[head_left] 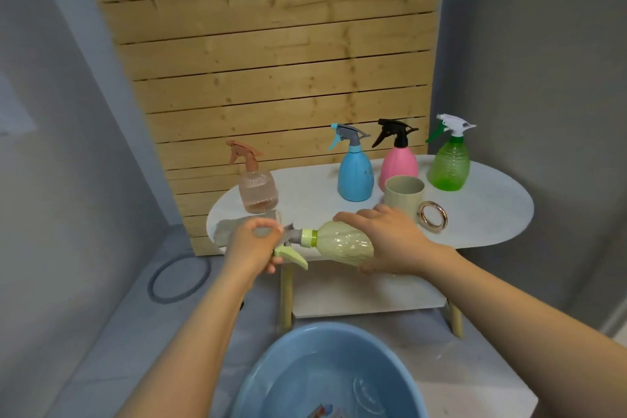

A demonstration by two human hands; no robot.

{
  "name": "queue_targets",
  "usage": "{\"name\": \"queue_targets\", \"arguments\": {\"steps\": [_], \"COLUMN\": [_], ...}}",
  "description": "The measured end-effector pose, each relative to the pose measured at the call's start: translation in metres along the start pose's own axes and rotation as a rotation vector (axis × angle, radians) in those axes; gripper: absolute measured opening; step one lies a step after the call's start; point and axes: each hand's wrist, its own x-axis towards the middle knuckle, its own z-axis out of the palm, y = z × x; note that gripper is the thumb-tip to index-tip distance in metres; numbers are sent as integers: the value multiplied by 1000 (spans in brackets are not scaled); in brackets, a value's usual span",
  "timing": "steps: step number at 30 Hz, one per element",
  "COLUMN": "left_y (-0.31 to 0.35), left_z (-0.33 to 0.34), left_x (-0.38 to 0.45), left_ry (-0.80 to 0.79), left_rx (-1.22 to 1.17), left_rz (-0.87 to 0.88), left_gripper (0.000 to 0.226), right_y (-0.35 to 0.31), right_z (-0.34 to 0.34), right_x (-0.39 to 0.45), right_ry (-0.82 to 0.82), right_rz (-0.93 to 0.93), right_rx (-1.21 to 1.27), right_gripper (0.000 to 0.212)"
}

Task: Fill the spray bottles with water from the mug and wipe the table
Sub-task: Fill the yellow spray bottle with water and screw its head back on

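A pale yellow-green spray bottle (342, 243) lies sideways in the air over the table's front edge. My right hand (390, 239) grips its body. My left hand (252, 243) holds its grey and green spray head (291, 249). On the white oval table (492, 214) stand a clear pink bottle (256, 188) at the left, then a blue bottle (355, 176), a pink bottle with a black head (398, 163) and a green bottle (449, 166). A beige mug (403, 195) stands before the pink one. A grey cloth (225, 229) lies at the table's left end.
A blue basin (271, 370) holding water sits on the floor below my arms. A gold ring (432, 216) lies on the table right of the mug. A wooden slat panel (271, 61) backs the table. A grey hoop (179, 280) lies on the floor at the left.
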Motion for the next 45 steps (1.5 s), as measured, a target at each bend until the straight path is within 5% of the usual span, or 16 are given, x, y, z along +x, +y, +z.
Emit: {"name": "queue_targets", "arguments": {"steps": [5, 9, 14, 22, 28, 31, 38, 45], "left_y": [10, 2, -4, -13, -9, -8, -22, -33], "left_z": [-5, -19, -12, -3, -10, -24, -43, -6], "left_x": [2, 5, 13, 26, 45, 48, 68, 74], "left_ry": [-354, -627, -348, -141, 36, 57, 238, 206], "left_rx": [-156, 14, 309, 56, -143, -173, -111, -209], "left_rz": [-109, 107, 303, -96, -215, -226, -252, -308], "left_gripper": [33, 44, 15, 33, 23, 21, 29, 26], "right_y": [16, 31, 40, 27, 24, 32, 50, 56], "right_z": [2, 1, 5, 28, 39, 32, 34, 38], "right_x": [-4, -8, -6, 7, 12, 10, 2, 6], "right_ry": [-113, -212, -203, 125, 324, 280, -29, -64], "right_rz": [101, 124, 72, -161, -114, -1, 403, 582], "right_rx": [155, 380, 302, 6, -166, -153, 310, 644], "right_gripper": [87, 85, 85, 88, 90, 89, 92, 92]}}
